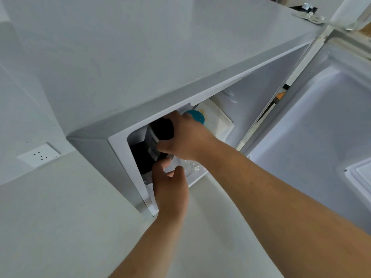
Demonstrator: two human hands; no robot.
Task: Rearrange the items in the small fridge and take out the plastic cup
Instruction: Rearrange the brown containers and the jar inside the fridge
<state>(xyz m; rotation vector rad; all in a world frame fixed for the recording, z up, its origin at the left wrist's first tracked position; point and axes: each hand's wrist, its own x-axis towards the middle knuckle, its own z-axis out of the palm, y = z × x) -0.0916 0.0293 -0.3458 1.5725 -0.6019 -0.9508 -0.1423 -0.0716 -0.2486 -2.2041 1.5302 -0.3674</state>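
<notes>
The small white fridge (160, 57) stands open, seen from above. My right hand (187, 135) grips a dark can (160, 130) with a grey label just inside the opening. Below it, my left hand (170, 183) reaches in at the lower front edge, fingers curled near a black container (140, 157); whether it grips anything I cannot tell. A clear plastic cup (189, 166) shows faintly between my two wrists. Behind my right hand sit a teal lid (195, 116) and a pale carton (216, 117).
The fridge door (321, 117) swings open to the right, its inner liner facing me. A wall socket (39, 155) sits on the wall at the left. Pale floor (60, 227) lies below the fridge.
</notes>
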